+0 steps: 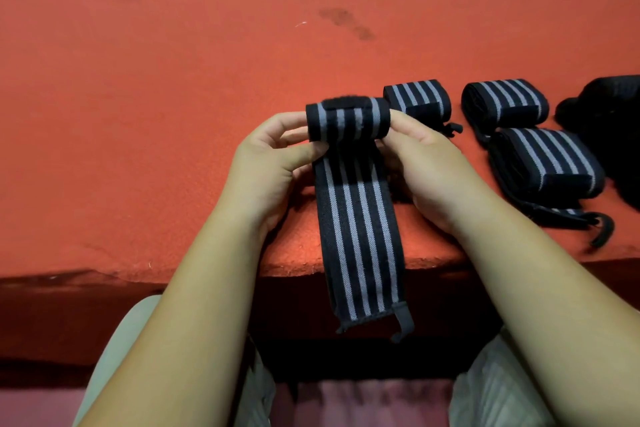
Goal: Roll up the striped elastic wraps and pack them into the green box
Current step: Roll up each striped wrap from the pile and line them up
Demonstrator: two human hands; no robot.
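– Red matte tabletop (173, 114) fills my view, its front edge dropping away toward the lap. Left hand (270, 163) and right hand (426, 163) are both raised off it, each pinching one end of the striped wrap (348, 120), thumb underneath, fingers curled over the wound part.

– How much is wound?

– A short, fat coil with a black patch showing on top. The loose tail (360, 236) runs down from it, crosses the table edge and hangs free, with the thumb loop (403, 322) dangling at the bottom.

– What worries you?

– It's elastic. If either pinch eases, I reckon the coil springs open and I lose turns. And that tail hangs unsupported. If it pulls off-centre, the layers could telescope and I'd get a cone, not a cylinder, which would be awkward to pack.

– And the loop?

– It could catch on the table edge as the tail comes up and jerk the coil out of my fingers.

– Neighbours?

– Three finished rolls (505, 102) lie on the table to the right. The nearest roll (419, 100) sits just beside my right fingers, so a stray knuckle could knock it and start it unwinding.

– The green box?

– Not in view, so I can't say where it is. There's a dark bundle (609, 121) at the right edge, too blurred to identify.
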